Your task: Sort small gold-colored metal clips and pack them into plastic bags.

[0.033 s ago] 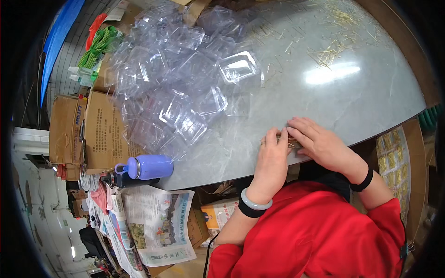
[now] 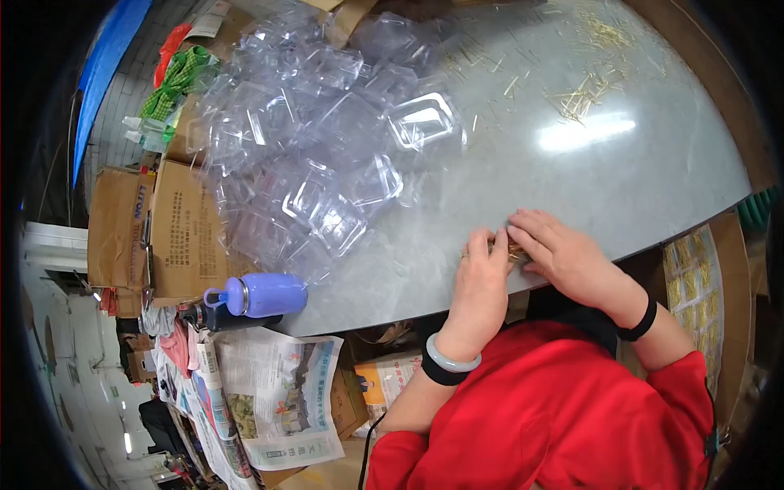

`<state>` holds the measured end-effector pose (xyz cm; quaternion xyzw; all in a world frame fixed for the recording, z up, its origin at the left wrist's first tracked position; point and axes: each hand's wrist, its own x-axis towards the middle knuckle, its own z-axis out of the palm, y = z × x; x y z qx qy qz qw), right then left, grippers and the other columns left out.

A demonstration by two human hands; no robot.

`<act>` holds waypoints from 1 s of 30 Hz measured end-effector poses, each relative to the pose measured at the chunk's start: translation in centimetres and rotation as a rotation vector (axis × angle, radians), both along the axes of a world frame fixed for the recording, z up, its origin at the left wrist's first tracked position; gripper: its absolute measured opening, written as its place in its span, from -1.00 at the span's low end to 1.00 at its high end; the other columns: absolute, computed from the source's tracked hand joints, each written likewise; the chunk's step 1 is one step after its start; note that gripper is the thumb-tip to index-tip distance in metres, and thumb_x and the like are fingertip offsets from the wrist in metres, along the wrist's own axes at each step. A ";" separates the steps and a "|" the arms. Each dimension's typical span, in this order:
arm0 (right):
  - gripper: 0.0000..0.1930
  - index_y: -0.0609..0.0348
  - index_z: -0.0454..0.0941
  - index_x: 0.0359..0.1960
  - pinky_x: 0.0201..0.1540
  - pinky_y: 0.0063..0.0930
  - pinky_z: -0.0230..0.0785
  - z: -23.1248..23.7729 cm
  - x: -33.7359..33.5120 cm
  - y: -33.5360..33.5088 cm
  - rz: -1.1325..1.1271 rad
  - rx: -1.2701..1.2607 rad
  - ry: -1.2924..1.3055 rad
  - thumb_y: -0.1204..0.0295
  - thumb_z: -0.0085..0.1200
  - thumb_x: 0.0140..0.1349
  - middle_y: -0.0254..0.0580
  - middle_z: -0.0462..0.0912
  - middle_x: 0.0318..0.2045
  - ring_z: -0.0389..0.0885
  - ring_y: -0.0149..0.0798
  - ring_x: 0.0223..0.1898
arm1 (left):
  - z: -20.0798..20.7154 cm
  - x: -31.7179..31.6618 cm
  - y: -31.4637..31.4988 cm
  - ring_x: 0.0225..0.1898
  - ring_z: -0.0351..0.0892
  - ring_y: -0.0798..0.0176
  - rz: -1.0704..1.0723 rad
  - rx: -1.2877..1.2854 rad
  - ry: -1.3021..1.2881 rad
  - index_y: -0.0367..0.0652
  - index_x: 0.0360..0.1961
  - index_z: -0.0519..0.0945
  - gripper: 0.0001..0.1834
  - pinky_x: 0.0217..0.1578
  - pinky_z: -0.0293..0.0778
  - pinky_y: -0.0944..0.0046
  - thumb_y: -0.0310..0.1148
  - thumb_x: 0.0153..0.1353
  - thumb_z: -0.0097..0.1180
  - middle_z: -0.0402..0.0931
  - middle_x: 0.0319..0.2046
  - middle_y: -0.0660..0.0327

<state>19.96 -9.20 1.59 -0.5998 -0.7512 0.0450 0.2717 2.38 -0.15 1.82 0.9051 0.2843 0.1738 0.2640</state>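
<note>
Evidently, my left grip [image 2: 483, 273] and right grip [image 2: 565, 255] curl nearly closed around gold-coloured pieces [image 2: 514, 254] (count obscured); light, even pressure should keep them aligned.

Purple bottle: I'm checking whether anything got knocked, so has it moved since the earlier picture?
No: the purple bottle shows no visible shift in any direction against the table edge or the cardboard box.
</note>
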 end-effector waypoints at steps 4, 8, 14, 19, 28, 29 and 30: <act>-0.53 0.42 0.46 0.18 0.36 -0.11 0.34 -1.2 -0.1 0.0 -0.045 0.064 -0.084 0.51 0.06 0.22 0.13 0.46 0.22 0.44 0.10 0.29 | -0.4 -0.1 -0.1 0.04 0.51 -0.20 0.020 -0.060 -0.072 -0.40 0.22 0.48 -0.45 0.02 0.50 0.02 -0.61 0.18 0.26 0.42 0.08 -0.12; -0.58 0.39 0.50 0.13 0.28 -0.14 0.39 -1.0 0.8 0.0 -0.077 0.065 -0.050 0.54 0.00 0.23 0.08 0.51 0.15 0.50 0.08 0.21 | -0.1 -0.4 0.2 -0.02 0.59 -0.06 -0.014 -0.121 -0.175 -0.41 0.20 0.49 -0.50 -0.04 0.54 0.09 -0.59 0.22 0.24 0.44 0.12 -0.10; -0.64 0.27 0.56 0.05 0.18 -0.18 0.42 -1.5 2.7 -0.1 -0.244 0.124 0.073 0.57 0.17 0.19 -0.09 0.58 0.04 0.54 0.02 0.11 | 3.6 -3.1 5.3 -0.41 0.70 0.12 0.143 0.054 -0.049 -0.37 0.07 0.61 -0.69 -0.33 0.60 0.20 -0.46 0.34 0.16 0.65 -0.33 0.00; -0.67 0.24 0.57 0.01 0.17 -0.18 0.42 -1.4 2.6 -0.1 -0.259 0.168 0.098 0.56 0.21 0.17 -0.11 0.60 0.01 0.55 0.00 0.09 | 5.7 -1.1 10.7 -0.66 0.66 0.10 0.331 0.068 0.265 -0.30 -0.12 0.69 -0.71 -0.46 0.59 0.16 -0.25 0.38 0.17 0.62 -0.60 -0.03; -0.67 0.22 0.58 0.01 0.20 -0.20 0.40 -2.1 2.7 -0.2 -0.250 0.195 0.065 0.56 0.17 0.17 -0.14 0.60 0.02 0.53 -0.03 0.13 | 1.9 -2.2 8.0 -0.64 0.65 0.07 0.164 0.196 0.232 -0.26 -0.18 0.68 -0.74 -0.46 0.57 0.10 -0.24 0.35 0.22 0.63 -0.61 -0.04; -0.67 0.22 0.59 0.01 0.19 -0.20 0.40 -2.2 2.8 -0.2 -0.256 0.195 0.058 0.56 0.16 0.18 -0.14 0.60 0.02 0.53 -0.03 0.13 | 2.0 -2.7 7.4 -0.63 0.65 0.11 0.172 0.131 0.212 -0.27 -0.15 0.67 -0.75 -0.49 0.56 0.12 -0.27 0.34 0.24 0.63 -0.61 -0.02; -0.67 0.21 0.59 0.01 0.19 -0.20 0.40 -2.2 2.8 -0.3 -0.261 0.194 0.051 0.56 0.16 0.18 -0.15 0.60 0.01 0.52 -0.03 0.13 | 2.1 -3.1 6.9 -0.63 0.65 0.15 0.181 0.067 0.192 -0.27 -0.12 0.65 -0.75 -0.51 0.55 0.14 -0.31 0.32 0.26 0.62 -0.62 0.01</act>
